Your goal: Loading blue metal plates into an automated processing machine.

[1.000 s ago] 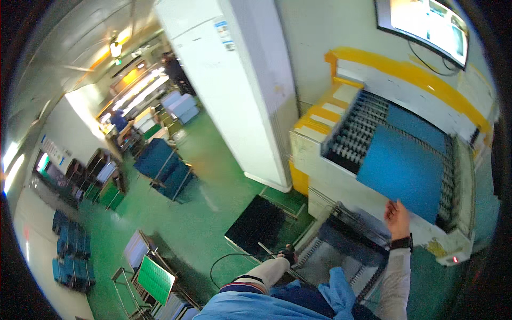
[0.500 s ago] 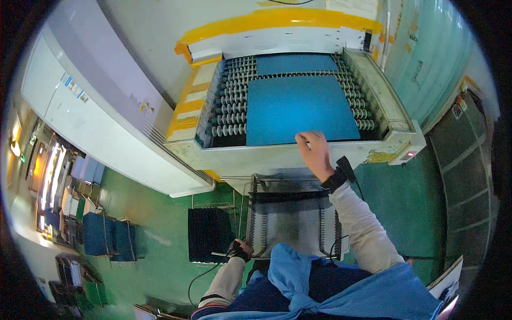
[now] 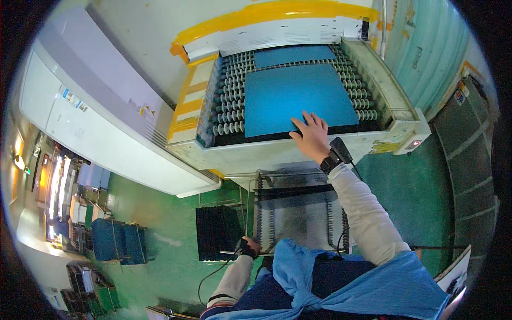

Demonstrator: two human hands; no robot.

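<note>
A flat blue panel [image 3: 290, 98] lies on the rows of rollers of a conveyor [image 3: 229, 129]. Over the panel's near edge is my right hand [image 3: 312, 137], palm down, fingers spread. Its fingertips overlap the panel; whether they press on it I cannot tell. A second blue panel [image 3: 293, 55] lies farther in, partly under the machine's opening. Down at the left, my left hand [image 3: 252, 246] is closed round the near left corner of a metal rack [image 3: 260, 218] with slotted sides. Dark sheets [image 3: 298, 190] stand in that rack at its far end.
A smaller rack of dark panels [image 3: 217, 226] stands left of my left hand. The conveyor's front lip [image 3: 277, 153] runs between me and the rollers. A long white cabinet [image 3: 112, 133] borders the left, dark framed screens [image 3: 469, 154] the right. More blue panels [image 3: 106, 239] stand on the green floor.
The near blue panel has slid farther in over the rollers, away from the front lip. My right hand has gone from curled fingers to spread ones. My left hand stays at the rack.
</note>
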